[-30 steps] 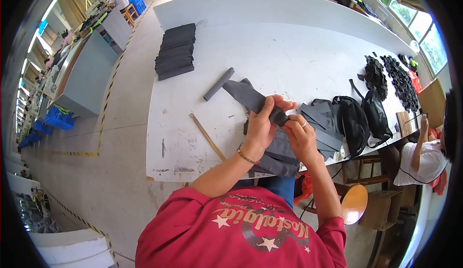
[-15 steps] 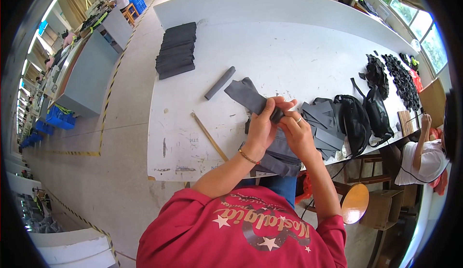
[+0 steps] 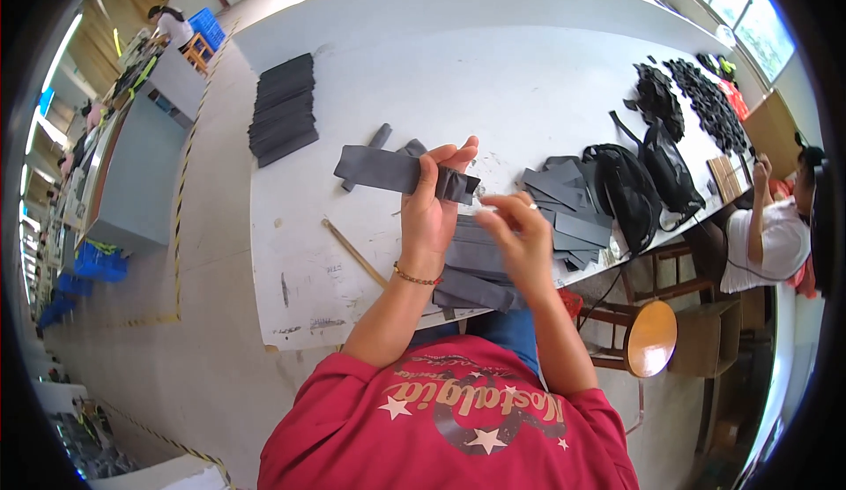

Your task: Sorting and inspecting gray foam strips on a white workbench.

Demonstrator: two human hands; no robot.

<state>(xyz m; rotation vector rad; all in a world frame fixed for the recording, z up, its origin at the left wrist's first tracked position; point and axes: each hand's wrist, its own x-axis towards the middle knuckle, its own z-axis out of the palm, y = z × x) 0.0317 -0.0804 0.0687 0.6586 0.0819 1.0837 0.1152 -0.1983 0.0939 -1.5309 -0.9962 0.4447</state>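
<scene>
My left hand (image 3: 430, 212) grips a dark grey fabric strip (image 3: 377, 168) between thumb and fingers, above the white table (image 3: 308, 217). The strip lies across the palm. Its right end carries a shinier black piece (image 3: 456, 186), folded or layered. Just right of that end is my right hand (image 3: 522, 234), thumb and index finger bent and slightly apart, with nothing visible between them. Below both hands, a pile of dark grey strips (image 3: 476, 289) rests at the table's near edge. Partly hidden behind the held strip is a narrow grey piece (image 3: 381, 136).
A wooden stick (image 3: 354, 252) lies left of my forearm. Flat grey panels (image 3: 577, 226) and black bags (image 3: 624, 195) are on the right, small black pieces (image 3: 705, 102) beyond. Stacked dark strips (image 3: 284, 111) sit far left. A person (image 3: 767, 234) sits at right near a stool (image 3: 650, 338).
My right hand has come off the strip and moved slightly right. My left hand has turned palm up with the strip, now laid more level. The whole view has shifted a little.
</scene>
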